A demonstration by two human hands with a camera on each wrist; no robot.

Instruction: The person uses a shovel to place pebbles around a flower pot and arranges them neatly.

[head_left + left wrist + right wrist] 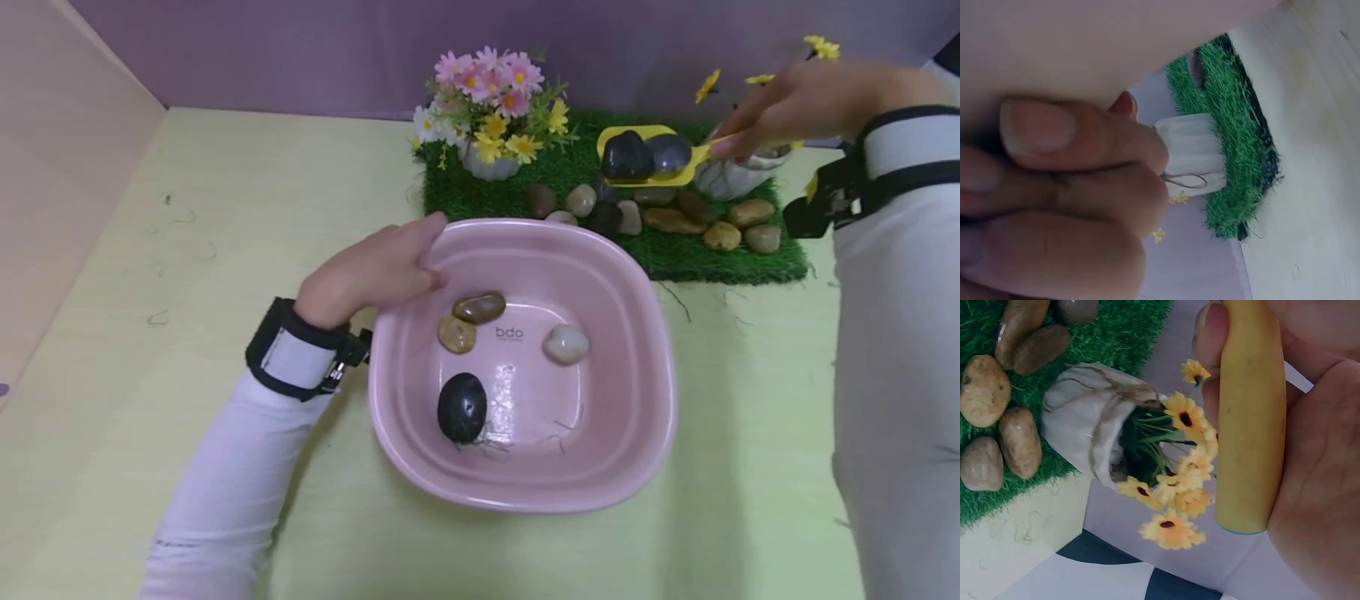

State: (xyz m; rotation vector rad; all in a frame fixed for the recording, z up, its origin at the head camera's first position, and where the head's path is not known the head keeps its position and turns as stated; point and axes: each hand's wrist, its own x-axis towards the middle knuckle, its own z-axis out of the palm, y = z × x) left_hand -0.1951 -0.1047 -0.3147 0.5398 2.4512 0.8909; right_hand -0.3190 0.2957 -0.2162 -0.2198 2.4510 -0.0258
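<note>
My right hand (810, 104) grips the yellow handle (1250, 425) of a small toy shovel (678, 177), palm and fingers around it in the right wrist view. On the shovel's blade lie two dark stones (628, 156), held above the artificial grass mat (480, 196). At the upper left rim of a pink basin (660, 392), my left hand (375, 271) holds the edge, with its curled fingers (1085, 144) filling the left wrist view. Inside the basin are a black stone (462, 407), a brown stone (480, 307), a tan stone (457, 334) and a whitish stone (567, 344).
Several pebbles (722, 236) lie on the mat behind the basin. A white pot (491, 164) of pink and yellow flowers stands on it at left. Near my right hand is another white pot (1085, 419) with yellow flowers. A purple wall (300, 58) rises behind.
</note>
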